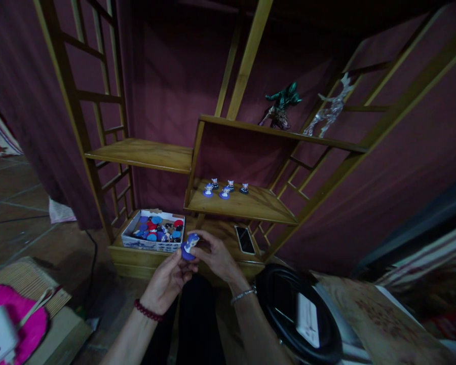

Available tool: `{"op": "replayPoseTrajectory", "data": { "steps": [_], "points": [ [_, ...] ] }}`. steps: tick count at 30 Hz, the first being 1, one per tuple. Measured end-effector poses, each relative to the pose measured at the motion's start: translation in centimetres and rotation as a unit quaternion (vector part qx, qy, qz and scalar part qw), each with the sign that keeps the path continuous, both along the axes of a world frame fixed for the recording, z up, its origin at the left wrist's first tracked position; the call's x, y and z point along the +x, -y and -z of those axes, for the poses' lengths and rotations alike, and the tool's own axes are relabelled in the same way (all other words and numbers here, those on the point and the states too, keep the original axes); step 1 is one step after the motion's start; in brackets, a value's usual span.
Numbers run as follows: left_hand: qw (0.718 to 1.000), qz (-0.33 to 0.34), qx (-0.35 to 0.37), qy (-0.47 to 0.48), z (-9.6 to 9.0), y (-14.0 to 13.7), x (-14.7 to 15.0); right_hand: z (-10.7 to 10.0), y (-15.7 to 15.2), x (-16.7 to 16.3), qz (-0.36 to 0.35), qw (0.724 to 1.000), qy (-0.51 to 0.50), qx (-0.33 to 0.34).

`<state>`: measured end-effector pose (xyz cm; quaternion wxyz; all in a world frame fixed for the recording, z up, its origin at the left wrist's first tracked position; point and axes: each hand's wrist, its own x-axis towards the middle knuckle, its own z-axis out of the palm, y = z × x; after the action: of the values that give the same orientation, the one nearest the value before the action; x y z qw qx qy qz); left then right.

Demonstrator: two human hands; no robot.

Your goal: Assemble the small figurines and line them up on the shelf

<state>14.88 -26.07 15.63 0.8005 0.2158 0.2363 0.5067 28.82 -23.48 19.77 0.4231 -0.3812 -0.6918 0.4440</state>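
Note:
A small purple-and-white figurine (190, 246) on a round purple base is held between my two hands, just in front of the wooden shelf. My left hand (171, 276) pinches its base from the left. The fingers of my right hand (215, 256) close on its upper right side. Just beyond my left hand, a cardboard box (152, 245) holds many small figurines with red, blue and purple bases. On the middle shelf (247, 207) stand several like figurines, two with purple bases (225, 192) and others with dark bases (244, 188).
A phone (245, 240) lies on the bottom shelf right of my hands. Above stand a green statue (283, 104) and a clear deer figure (330, 109). A coiled black hose or cable (266, 299) sits at lower right. A pink mat (34, 324) lies at lower left.

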Motion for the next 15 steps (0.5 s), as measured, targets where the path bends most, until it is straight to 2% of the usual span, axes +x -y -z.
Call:
{"op": "replayPoseTrajectory", "data": {
  "steps": [5,11,15],
  "points": [
    [1.000,0.004,0.003,0.000,-0.15,-0.02,-0.04,0.27,-0.01,0.10,0.017,1.000,0.005,0.003],
    [1.000,0.009,-0.002,0.000,0.05,-0.05,0.07,0.38,0.10,0.04,0.017,0.999,-0.014,-0.031],
    [1.000,0.013,-0.010,0.004,0.33,-0.18,0.22,0.15,0.11,0.07,0.023,1.000,-0.002,-0.015]
  ]
}}
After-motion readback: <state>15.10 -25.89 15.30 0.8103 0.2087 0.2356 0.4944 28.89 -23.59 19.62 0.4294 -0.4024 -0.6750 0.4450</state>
